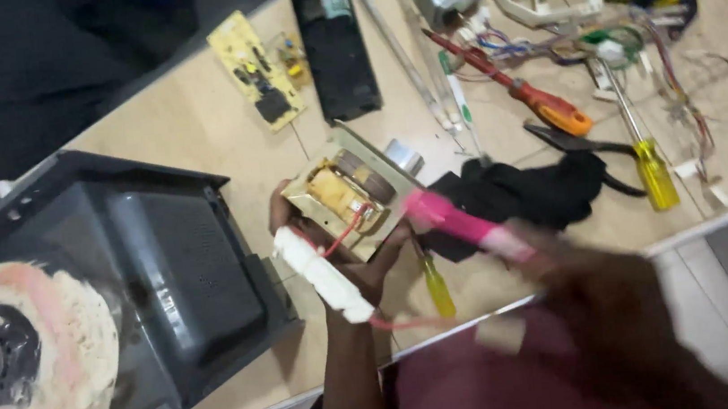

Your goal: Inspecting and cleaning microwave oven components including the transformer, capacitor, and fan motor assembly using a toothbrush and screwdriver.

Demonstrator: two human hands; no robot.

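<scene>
Copper-and-yellow windings show in the middle of the transformer (347, 194), a cream-framed block held above the tan table (193, 123) in the person's left hand (337, 252), whose fingers wrap its underside together with a white cylindrical part (322, 275) joined to it by red wires. Directly to the block's right, the right hand (608, 296), blurred but closed around a pink-handled tool (465, 221), is the nearer free hand; the tool's long axis slants up-left, its tip at the frame's right edge. Outward lie a black cloth (525, 192), an orange-handled screwdriver (543, 104), a yellow-handled screwdriver (653, 169), a yellow circuit board (255, 67) and a dark oven casing (164, 271).
</scene>
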